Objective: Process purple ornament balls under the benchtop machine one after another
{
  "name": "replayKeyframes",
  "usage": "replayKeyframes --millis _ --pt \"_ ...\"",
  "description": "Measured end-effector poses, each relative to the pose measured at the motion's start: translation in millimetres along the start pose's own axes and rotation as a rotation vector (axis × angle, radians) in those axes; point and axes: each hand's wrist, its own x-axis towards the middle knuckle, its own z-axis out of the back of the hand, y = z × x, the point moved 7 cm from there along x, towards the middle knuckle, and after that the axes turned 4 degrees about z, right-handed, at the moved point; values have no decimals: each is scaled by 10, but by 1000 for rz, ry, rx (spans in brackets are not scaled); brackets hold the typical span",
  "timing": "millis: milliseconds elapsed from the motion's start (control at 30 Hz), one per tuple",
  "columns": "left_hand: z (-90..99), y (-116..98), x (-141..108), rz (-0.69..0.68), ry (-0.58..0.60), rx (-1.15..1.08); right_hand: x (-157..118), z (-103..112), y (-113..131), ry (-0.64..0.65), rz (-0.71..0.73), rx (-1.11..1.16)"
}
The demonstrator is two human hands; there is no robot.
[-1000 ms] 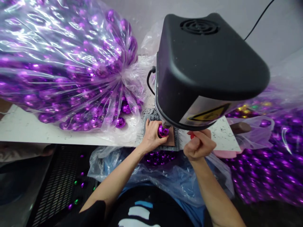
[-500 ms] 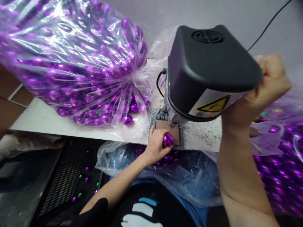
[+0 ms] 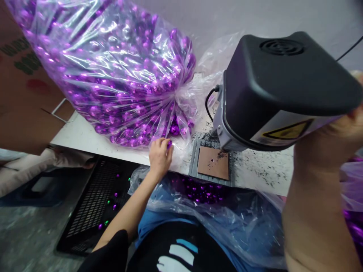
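Observation:
My left hand (image 3: 160,156) is closed at the table's front edge, its fingertips around a shiny purple ball (image 3: 169,144) by the mouth of a clear bag (image 3: 119,83) full of similar balls. Another purple ball (image 3: 174,129) lies in that mouth. My right hand (image 3: 350,122) is closed at the right side of a black-housed bench drill press (image 3: 289,79); the housing hides what it grips. Under the drill head, a brown board (image 3: 208,160) with a small hole sits on the grey slotted base (image 3: 194,162). No ball rests on the board.
An open plastic bag (image 3: 227,217) with purple balls in it spreads over my lap. Dark shavings lie on the white table (image 3: 263,166). A black crate (image 3: 87,206) with a few small balls stands lower left, near a cardboard box (image 3: 31,102) and another person's leg (image 3: 31,162).
My left hand has moved left from the board to the bag's mouth. The ball it held over the board is gone from there; its fingers are now on another one. The view has shifted left.

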Motion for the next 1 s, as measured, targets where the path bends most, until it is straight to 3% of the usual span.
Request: replayKeyframes --millis 100,233,333,433,533,600,733,867,1000 --pt "-154 278 207 -80 165 233 -14 -24 98 17 84 -3" --pt "-310 386 330 -128 282 303 -6 -24 155 38 48 -52" --pt "-219 307 390 -80 245 47 9 -13 191 48 54 -115" --pt "-92 194 383 69 233 -501 9 -29 221 72 117 -127" --pt "-150 140 328 306 319 -1106 -2 -50 225 88 152 -114" --pt "-229 165 309 434 341 -1356 -6 -59 216 97 135 -120" --pt "-351 321 304 575 350 -1560 -6 -50 232 92 92 -152" --pt "-371 446 285 631 328 -1666 -9 -49 260 93 91 -132" --pt "-230 667 299 610 183 -1415 -14 -47 259 80 98 -141"
